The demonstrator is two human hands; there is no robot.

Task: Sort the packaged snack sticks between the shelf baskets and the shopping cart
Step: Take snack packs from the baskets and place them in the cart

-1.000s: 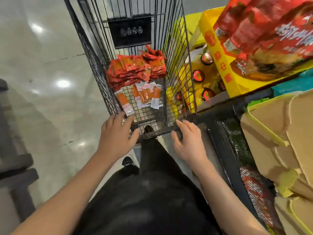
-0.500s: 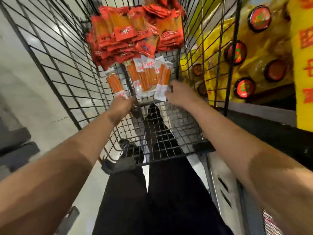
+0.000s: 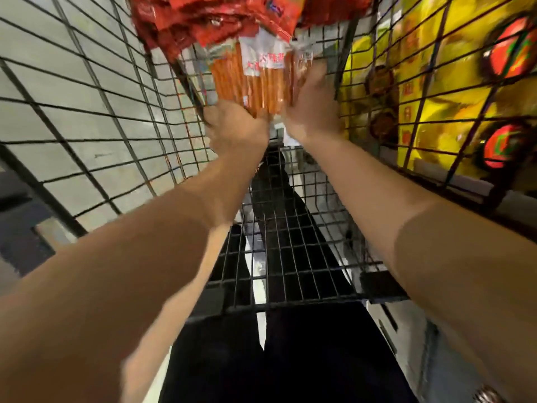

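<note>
A pale tiled floor [image 3: 87, 82] shows through the black wire shopping cart [image 3: 290, 251] that fills the view. At about 12 o'clock, deep in the cart, both hands meet around a bundle of clear-wrapped orange snack sticks [image 3: 255, 82]. The left hand [image 3: 235, 129] grips the bundle's near end from below, fingers curled. The right hand [image 3: 312, 112] presses against the bundle's right side; whether its fingers wrap it cannot be told. Beyond the sticks lies a heap of red packets [image 3: 209, 21]. At 2 o'clock, outside the wire, stand yellow packages with red round lids [image 3: 505, 50].
</note>
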